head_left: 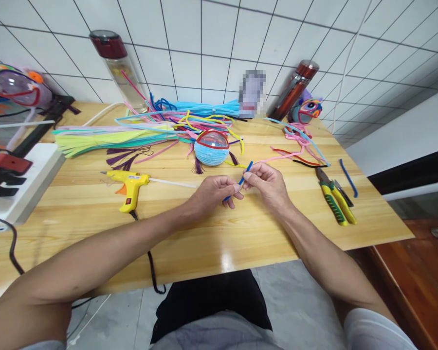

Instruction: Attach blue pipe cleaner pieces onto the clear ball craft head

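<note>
Forearms (109, 248) angle inward over table (219, 238); left hand (213, 194) and right hand (269, 184), near each other, clamp 1 blue stem (248, 168) between fingertips.

Wooden table (248, 240): glue gun (133, 185), pliers (331, 200), pipe cleaners (113, 138)

Head view, worn by the person before me: the lens looks forward and down from above the lap (211, 296), close over the left hand (215, 192) and right hand (268, 184) near mid-frame. The wooden tabletop (241, 243) spans most of the width; the tiled wall (219, 43) rises behind, along the upper edge.
</note>
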Tool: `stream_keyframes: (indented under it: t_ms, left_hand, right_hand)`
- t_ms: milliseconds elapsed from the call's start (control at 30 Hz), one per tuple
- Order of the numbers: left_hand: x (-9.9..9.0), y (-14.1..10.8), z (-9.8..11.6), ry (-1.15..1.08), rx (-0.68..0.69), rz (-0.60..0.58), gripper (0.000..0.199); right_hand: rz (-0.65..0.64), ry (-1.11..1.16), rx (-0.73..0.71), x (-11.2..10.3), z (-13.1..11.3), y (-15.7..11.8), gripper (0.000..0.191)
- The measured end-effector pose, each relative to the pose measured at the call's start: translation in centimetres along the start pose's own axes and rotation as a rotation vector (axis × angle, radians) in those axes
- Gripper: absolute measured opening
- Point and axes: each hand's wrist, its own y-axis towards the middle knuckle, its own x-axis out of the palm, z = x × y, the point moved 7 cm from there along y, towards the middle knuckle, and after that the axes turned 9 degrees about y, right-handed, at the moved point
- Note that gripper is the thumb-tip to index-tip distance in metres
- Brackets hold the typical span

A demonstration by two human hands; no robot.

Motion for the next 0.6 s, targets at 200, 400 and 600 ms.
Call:
stream_keyframes:
  t_ms: [200,400,600]
  left_hand:
    - [0.10,-0.01,-0.15,-0.018,-0.016,0.008,0.036]
    - [0.45,-0.04,-0.36,-0.030,-0.041,-0.054,0.034]
    - [0.48,-0.05,-0.28,-0.054,-0.068,-0.048,0.034]
  right_hand:
    - [-0.008,-0.026,0.005,0.15,-0.05,-0.09,0.044]
    - [-0.004,-0.009,0.017,0.01,0.13,0.06,0.047]
    - [0.019,-0.053,-0.007,-0.14,-0.02,-0.02,0.045]
